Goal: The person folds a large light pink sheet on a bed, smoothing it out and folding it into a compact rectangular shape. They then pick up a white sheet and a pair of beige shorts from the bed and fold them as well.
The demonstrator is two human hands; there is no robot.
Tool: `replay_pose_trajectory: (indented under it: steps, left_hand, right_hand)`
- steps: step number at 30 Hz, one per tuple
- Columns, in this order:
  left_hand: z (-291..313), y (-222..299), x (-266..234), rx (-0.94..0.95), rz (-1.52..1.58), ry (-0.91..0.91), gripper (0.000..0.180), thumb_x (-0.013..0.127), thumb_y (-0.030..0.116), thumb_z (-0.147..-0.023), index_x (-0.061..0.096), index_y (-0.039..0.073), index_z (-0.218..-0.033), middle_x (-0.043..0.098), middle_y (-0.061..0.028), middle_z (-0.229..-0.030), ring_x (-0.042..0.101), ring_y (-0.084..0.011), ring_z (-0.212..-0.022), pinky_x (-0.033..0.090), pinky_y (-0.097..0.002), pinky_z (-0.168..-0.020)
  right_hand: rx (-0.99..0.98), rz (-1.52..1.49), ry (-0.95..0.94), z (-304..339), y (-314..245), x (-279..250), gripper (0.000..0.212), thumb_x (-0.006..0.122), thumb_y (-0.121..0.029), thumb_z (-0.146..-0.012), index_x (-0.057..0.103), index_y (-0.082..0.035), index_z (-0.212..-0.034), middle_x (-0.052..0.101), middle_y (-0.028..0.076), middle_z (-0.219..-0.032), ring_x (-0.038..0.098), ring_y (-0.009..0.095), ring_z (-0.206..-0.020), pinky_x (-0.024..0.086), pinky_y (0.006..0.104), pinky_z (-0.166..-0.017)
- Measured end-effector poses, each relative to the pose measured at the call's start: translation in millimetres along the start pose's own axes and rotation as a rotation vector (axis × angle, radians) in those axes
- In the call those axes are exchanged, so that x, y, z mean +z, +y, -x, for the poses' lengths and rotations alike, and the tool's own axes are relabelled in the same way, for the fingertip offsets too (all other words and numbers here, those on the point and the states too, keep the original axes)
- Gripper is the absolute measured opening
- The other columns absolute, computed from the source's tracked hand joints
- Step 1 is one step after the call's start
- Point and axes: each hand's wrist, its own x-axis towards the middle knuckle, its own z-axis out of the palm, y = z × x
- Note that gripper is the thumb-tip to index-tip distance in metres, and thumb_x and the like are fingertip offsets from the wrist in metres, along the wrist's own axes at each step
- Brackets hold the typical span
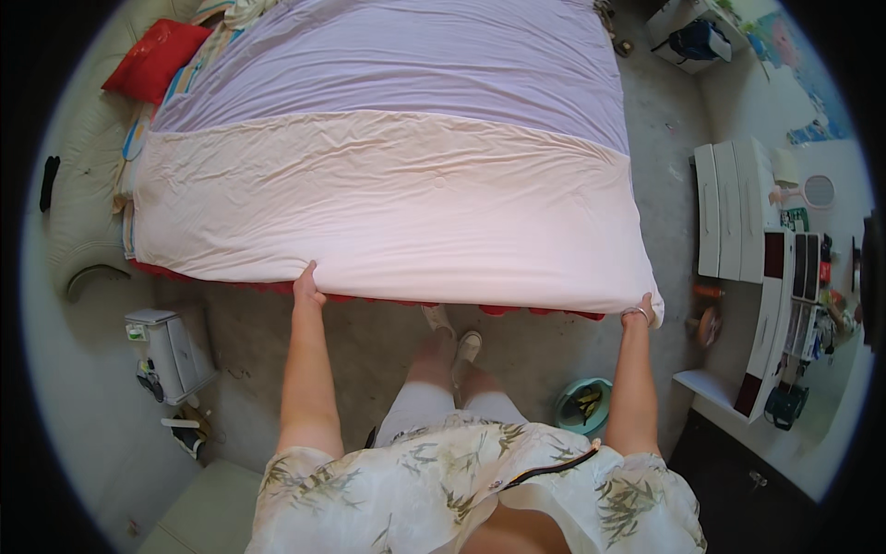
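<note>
Sheet (397, 203), pale pink, lies in my head view between lilac fabric (443, 65) and red trim (496, 310). I'd pull evenly with left hand (309, 286), pinching its near edge, and right hand (648, 307), grasping its near right corner. Long axis runs left to right, near edge facing the person (443, 471).

A padded cream headboard (78, 185) curves along the left side of a bedroom with a dull gray floor (666, 185) and pale walls (69, 379). A white nightstand (189, 355) stands near the headboard's lower end. At right, a white chest of drawers (730, 212) adjoins a white dressing table (768, 328) with dark red panels. Beyond, a mostly blue wall picture (789, 69) hangs above soft, diffuse daylight-toned surfaces; a dark panel (729, 480) with a metal handle (758, 479) occupies the lower right.
</note>
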Motion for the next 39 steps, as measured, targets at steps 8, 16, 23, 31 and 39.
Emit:
replay_pose_trajectory:
  steps: [8, 16, 23, 31, 39]
  left_hand:
    - [90.1, 17.7, -18.6, 0.122, -0.145, 0.175, 0.034, 0.065, 0.017, -0.079, 0.056, -0.003, -0.104, 0.061, -0.0091, -0.093, 0.06, -0.0188, -0.07, 0.043, -0.0286, -0.044]
    - [155.0, 12.9, -57.4, 0.131, -0.219, 0.175, 0.034, 0.065, 0.016, -0.077, 0.056, -0.003, -0.103, 0.061, -0.0108, -0.09, 0.06, -0.0211, -0.068, 0.043, -0.0313, -0.044]
    - [162.2, 1.1, -115.5, 0.228, -0.152, 0.117, 0.04, 0.064, 0.014, -0.078, 0.051, -0.006, -0.11, 0.06, -0.0149, -0.097, 0.062, -0.0257, -0.076, 0.051, -0.0356, -0.056]
    - [185.9, -4.7, -146.3, 0.235, -0.213, 0.124, 0.04, 0.063, 0.014, -0.078, 0.051, -0.006, -0.111, 0.059, -0.0157, -0.101, 0.062, -0.0244, -0.08, 0.051, -0.0344, -0.056]
    - [233.8, 1.0, -156.1, 0.241, -0.227, 0.059, 0.037, 0.062, 0.011, -0.079, 0.051, -0.01, -0.107, 0.059, -0.0161, -0.1, 0.061, -0.0262, -0.082, 0.052, -0.0363, -0.065]
  right_hand:
    - [-0.243, 0.125, 0.127, 54.3, -35.2, -40.4, 0.041, 0.064, -0.025, -0.082, 0.054, 0.001, -0.113, 0.06, 0.01, -0.106, 0.06, 0.022, -0.083, 0.051, 0.0334, -0.071]
    - [-0.395, 0.217, 0.126, 51.3, -40.9, -100.7, 0.044, 0.061, -0.024, -0.083, 0.051, 0.007, -0.113, 0.06, 0.015, -0.108, 0.061, 0.024, -0.087, 0.05, 0.0337, -0.074]
    - [-0.326, 0.066, 0.046, 81.9, -34.8, -147.6, 0.044, 0.06, -0.023, -0.084, 0.05, 0.009, -0.112, 0.06, 0.016, -0.108, 0.061, 0.025, -0.086, 0.05, 0.0325, -0.074]
    - [-0.208, 0.047, 0.127, 104.8, -23.5, -204.2, 0.043, 0.06, -0.024, -0.084, 0.051, 0.01, -0.11, 0.06, 0.016, -0.107, 0.061, 0.024, -0.085, 0.052, 0.0335, -0.071]
    - [-0.215, 0.054, 0.234, 119.3, -1.6, -242.8, 0.047, 0.059, -0.029, -0.085, 0.051, 0.01, -0.11, 0.059, 0.019, -0.108, 0.06, 0.028, -0.09, 0.052, 0.0379, -0.074]
